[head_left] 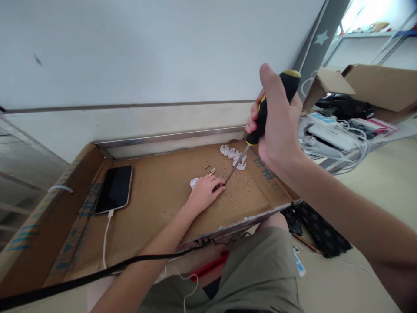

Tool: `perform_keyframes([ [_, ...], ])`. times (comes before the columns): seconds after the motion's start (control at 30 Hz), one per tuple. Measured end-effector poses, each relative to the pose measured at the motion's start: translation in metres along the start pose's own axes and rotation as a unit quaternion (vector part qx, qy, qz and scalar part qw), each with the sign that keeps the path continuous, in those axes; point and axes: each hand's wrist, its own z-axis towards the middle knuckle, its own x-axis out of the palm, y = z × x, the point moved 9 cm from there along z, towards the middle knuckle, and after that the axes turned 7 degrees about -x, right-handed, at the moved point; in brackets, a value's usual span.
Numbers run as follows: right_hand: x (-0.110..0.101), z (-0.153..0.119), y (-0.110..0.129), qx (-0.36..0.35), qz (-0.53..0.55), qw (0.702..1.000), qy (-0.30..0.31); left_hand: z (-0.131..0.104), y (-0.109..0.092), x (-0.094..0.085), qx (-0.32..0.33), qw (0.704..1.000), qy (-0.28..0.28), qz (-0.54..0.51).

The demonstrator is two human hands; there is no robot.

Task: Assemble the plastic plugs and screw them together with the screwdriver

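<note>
My right hand [280, 126] is wrapped around the black and yellow handle of a screwdriver [289, 84], thumb up along its side. The metal shaft slants down and left, and its tip meets the fingers of my left hand [205, 192]. That hand lies low on the cardboard, fingers bent around something small and mostly hidden. A round white plastic piece [193, 183] shows just beside its knuckles. Small brass-coloured metal pieces [211, 171] lie behind the fingers. Further back sits a cluster of clear-white plastic plug parts [239, 161], partly crossed by the shaft.
A phone [114, 189] with a white charging cable lies at the left of the cardboard tray [156, 174]. Dark specks scatter around the screwdriver tip. Packaged power strips [332, 134] and an open cardboard box [381, 87] stand at the right. A black strap [137, 259] crosses the front.
</note>
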Motion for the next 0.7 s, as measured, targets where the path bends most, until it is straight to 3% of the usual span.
perform_keyframes([
  [0.3, 0.000, -0.005, 0.003, 0.000, -0.013, 1.000, -0.005, 0.000, 0.000, -0.001, -0.003, 1.000, 0.000, -0.009],
  [0.57, -0.004, -0.012, 0.011, -0.050, -0.015, 0.999, -0.002, 0.000, 0.000, 0.001, 0.000, 1.000, -0.001, -0.007],
  [0.7, -0.003, -0.007, 0.014, -0.071, -0.043, 0.995, 0.064, 0.000, 0.001, 0.002, -0.001, 1.000, -0.001, -0.012],
])
